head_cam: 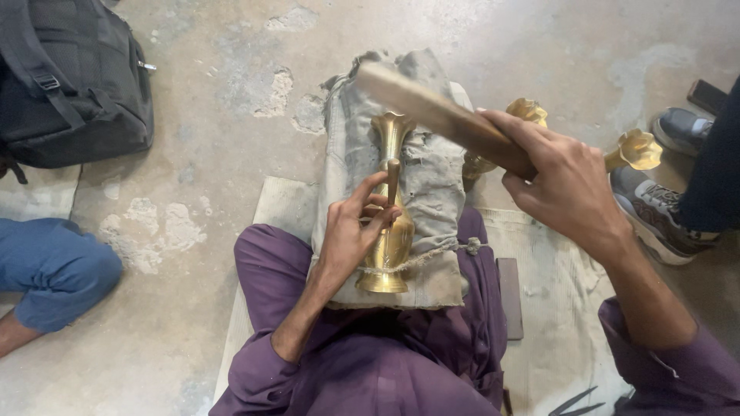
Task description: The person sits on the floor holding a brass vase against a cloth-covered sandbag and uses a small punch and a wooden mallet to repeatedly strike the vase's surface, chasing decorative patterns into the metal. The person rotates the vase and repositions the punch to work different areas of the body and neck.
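Your brass vase point(390, 231) lies on its side on a cloth-wrapped block point(432, 192), flared mouth pointing away from you and round foot toward your lap, tied down by a cord point(432, 253) that crosses just below your fingertips. Your left hand point(351, 231) rests against the belly of the vase, fingers pinched around a thin metal punch point(391, 181) that stands on the neck; its tip is hidden where it meets the brass. Your right hand point(559, 181) is closed tight round the handle of a flat wooden mallet point(432, 112), raised above the vase and blurred toward its far end. Beyond your right knuckles, two more brass vases point(636, 149) show only their ruffled rims, the rest hidden behind your hand. The cloth is grey, worn and frayed. Farther out lie a patchy concrete floor point(231, 77), a black backpack point(73, 85) cut off at the frame edge, and another person's grey shoe point(655, 216).
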The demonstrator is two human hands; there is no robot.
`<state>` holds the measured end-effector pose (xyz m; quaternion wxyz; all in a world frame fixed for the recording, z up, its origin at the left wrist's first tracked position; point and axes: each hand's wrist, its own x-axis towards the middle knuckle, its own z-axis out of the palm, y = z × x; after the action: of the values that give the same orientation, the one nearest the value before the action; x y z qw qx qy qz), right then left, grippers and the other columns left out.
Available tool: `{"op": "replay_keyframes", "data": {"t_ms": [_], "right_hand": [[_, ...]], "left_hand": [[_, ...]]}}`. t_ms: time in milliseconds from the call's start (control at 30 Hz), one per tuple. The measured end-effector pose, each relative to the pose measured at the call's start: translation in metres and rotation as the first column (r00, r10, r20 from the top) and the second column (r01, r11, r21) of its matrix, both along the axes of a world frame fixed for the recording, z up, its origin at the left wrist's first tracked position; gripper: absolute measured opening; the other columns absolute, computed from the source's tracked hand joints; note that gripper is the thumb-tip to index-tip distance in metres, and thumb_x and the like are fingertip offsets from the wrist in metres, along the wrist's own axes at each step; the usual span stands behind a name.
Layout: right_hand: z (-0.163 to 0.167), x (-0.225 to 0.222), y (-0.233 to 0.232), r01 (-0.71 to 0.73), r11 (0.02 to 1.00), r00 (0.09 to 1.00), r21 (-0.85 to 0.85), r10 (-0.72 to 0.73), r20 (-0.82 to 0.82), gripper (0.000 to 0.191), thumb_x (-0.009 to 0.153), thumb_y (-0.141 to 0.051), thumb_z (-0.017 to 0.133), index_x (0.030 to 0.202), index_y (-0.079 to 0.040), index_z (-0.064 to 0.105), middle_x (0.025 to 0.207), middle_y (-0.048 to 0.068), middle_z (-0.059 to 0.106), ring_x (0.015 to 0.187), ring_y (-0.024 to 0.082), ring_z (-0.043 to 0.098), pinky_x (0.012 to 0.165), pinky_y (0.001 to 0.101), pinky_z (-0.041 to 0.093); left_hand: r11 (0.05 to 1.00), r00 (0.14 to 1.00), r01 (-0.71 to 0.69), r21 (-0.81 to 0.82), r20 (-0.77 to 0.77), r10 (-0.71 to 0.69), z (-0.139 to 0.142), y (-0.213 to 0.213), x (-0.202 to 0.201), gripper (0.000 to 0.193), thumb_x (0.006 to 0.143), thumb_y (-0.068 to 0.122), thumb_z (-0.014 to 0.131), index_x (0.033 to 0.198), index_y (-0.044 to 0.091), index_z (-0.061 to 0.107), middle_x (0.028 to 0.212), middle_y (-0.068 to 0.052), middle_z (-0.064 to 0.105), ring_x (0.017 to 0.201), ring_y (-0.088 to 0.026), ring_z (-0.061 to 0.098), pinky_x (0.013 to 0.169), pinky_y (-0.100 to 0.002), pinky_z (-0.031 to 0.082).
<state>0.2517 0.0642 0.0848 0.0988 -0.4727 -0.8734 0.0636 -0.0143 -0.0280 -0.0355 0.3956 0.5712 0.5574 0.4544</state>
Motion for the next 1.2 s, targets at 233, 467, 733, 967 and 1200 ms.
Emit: {"op": "replay_keyframes", "data": {"t_ms": [233,467,733,967,1200], "right_hand": [[-0.004,0.005,-0.001,-0.028,1.0,0.984,0.011,0.026,0.177,0.07,0.09,-0.012,0.066,0.153,-0.035,0.047,0.12,0.009,0.074,0.069,0.02,0.07,0.056,0.0378,0.061],[-0.009,0.003,-0.004,-0.045,0.997,0.964,0.065,0.026,0.266,0.066,0.091,-0.013,0.069,0.151,-0.035,0.049,0.11,0.004,0.077,0.074,0.021,0.072,0.059,0.0392,0.062],[0.01,0.003,-0.016,0.003,0.999,1.0,0.036,-0.002,-0.019,0.083,0.079,-0.008,0.071,0.156,-0.026,0.046,0.113,0.012,0.076,0.081,0.027,0.074,0.075,0.0432,0.063],[0.008,0.007,-0.017,0.032,0.999,0.998,-0.019,-0.032,-0.051,0.08,0.085,-0.014,0.072,0.16,-0.026,0.044,0.114,0.012,0.074,0.083,0.025,0.074,0.076,0.0428,0.064],[-0.012,0.011,-0.012,-0.075,0.995,0.989,0.066,0.065,0.133,0.065,0.091,-0.014,0.065,0.151,-0.028,0.048,0.122,0.007,0.073,0.081,0.02,0.073,0.057,0.0342,0.06]], "left_hand": [[0.999,0.999,-0.002,0.032,-0.035,0.003,0.005,-0.002,0.002,0.054,0.093,0.015,0.076,0.142,0.011,0.055,0.095,-0.011,0.08,0.085,-0.018,0.081,0.067,-0.033,0.067],[0.998,1.0,0.0,0.056,-0.013,0.0,0.004,-0.009,0.004,0.052,0.093,0.015,0.077,0.14,0.01,0.056,0.096,-0.011,0.08,0.088,-0.02,0.082,0.073,-0.035,0.068],[0.995,0.999,-0.032,0.097,0.001,0.032,-0.001,-0.008,0.004,0.052,0.094,0.017,0.075,0.142,0.013,0.055,0.097,-0.01,0.08,0.086,-0.02,0.081,0.072,-0.034,0.069],[0.992,0.999,-0.034,0.121,-0.025,0.037,-0.001,-0.01,0.005,0.052,0.093,0.015,0.077,0.141,0.013,0.056,0.097,-0.011,0.08,0.089,-0.021,0.082,0.071,-0.034,0.069],[0.995,0.998,-0.043,0.093,-0.048,0.048,-0.001,-0.009,0.007,0.051,0.092,0.014,0.078,0.138,0.01,0.057,0.097,-0.013,0.08,0.091,-0.022,0.081,0.074,-0.036,0.069]]}}
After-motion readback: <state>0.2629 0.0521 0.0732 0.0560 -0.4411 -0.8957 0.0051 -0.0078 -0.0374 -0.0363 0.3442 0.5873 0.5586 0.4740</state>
